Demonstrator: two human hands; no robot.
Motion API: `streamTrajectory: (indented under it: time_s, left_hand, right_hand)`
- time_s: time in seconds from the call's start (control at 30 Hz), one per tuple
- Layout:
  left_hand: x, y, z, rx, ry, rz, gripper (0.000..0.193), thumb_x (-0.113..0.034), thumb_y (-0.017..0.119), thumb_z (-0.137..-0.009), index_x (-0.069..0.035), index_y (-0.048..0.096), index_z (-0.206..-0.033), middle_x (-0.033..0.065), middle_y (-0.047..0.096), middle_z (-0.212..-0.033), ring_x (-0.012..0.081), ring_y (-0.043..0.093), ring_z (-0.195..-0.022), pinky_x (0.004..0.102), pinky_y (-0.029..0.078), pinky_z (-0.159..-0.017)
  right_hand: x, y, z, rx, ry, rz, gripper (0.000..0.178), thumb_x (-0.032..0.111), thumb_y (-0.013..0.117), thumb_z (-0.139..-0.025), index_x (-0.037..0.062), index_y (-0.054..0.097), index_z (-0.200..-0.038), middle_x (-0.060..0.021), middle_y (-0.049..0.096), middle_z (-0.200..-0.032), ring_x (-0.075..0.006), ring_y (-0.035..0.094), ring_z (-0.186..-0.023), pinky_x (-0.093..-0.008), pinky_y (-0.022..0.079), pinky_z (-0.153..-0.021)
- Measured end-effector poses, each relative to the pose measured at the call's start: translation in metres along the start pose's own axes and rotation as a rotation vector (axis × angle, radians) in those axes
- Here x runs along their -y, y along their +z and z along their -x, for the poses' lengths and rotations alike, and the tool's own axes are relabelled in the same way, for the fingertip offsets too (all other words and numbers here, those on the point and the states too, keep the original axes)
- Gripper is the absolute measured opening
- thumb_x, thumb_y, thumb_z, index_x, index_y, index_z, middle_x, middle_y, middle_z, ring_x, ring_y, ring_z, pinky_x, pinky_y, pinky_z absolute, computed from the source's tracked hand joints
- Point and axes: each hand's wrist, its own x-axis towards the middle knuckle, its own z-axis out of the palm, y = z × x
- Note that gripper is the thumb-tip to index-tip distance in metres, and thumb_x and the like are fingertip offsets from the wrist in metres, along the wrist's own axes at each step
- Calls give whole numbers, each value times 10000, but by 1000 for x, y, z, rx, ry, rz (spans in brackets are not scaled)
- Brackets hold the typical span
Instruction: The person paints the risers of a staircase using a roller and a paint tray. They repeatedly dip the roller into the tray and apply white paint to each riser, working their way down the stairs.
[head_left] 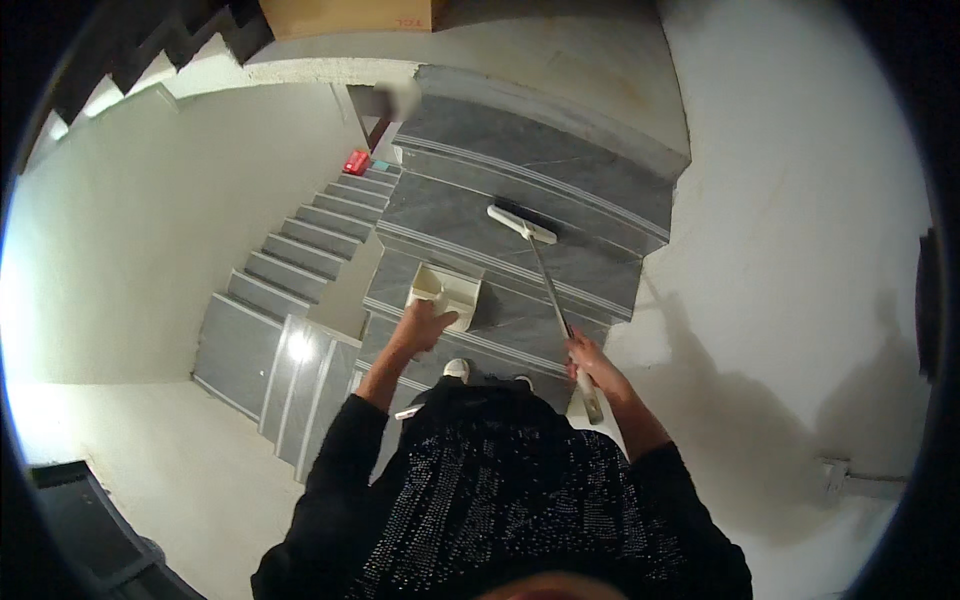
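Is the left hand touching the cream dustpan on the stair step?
Touching. The head view shows the left hand closed over the near edge of the dustpan, with no gap between them. The right hand grips the broom handle.

Grey stone stairs (520,190) with pale edge lines rise ahead between plain white walls (800,200). To the left, a lower flight (310,250) runs along another white wall (130,260), and its landing (300,350) catches a bright glare of light. A small red object (356,161) lies at the far end of that flight. A brown cardboard box (350,15) sits on the ledge above.
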Motion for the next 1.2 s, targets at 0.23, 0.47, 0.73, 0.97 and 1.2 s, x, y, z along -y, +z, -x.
streamTrajectory:
  time_s: [0.23,0.47,0.73,0.97,1.2]
  left_hand:
    - [-22,19,2,85,-15,45,362,-280,685,-861,39,597,-715,51,517,-514,126,505,-396,312,396,-367]
    - [-26,39,4,99,-15,33,313,-248,670,-833,61,622,-839,88,558,-557,174,524,-408,350,411,-396]
    - [-20,85,-8,153,-9,-24,352,-275,690,-822,69,629,-866,112,589,-556,205,554,-422,367,451,-438]
    - [-28,121,-3,128,45,2,355,-294,689,-823,55,662,-882,154,653,-675,198,636,-549,361,489,-511]
    - [-44,127,0,206,-81,41,322,-239,675,-835,77,647,-893,115,647,-660,177,623,-537,346,480,-496]
  right_hand:
    - [-30,-42,40,104,85,170,558,302,461,-989,213,246,-1497,-18,443,-642,-120,431,-468,-283,400,-421]
    - [16,-48,128,110,106,194,476,293,476,-993,162,377,-1439,-33,505,-652,-111,450,-448,-268,383,-398]
    - [1,-63,85,-95,-34,-166,647,224,526,-974,98,213,-1527,-41,531,-652,-114,463,-480,-289,408,-427]
    - [-44,-66,103,-139,148,87,647,304,485,-963,174,204,-1531,-15,443,-651,-117,448,-491,-294,405,-403]
    - [-23,-84,194,-39,220,161,570,225,503,-954,165,324,-1492,-3,436,-584,-99,461,-461,-269,414,-383]
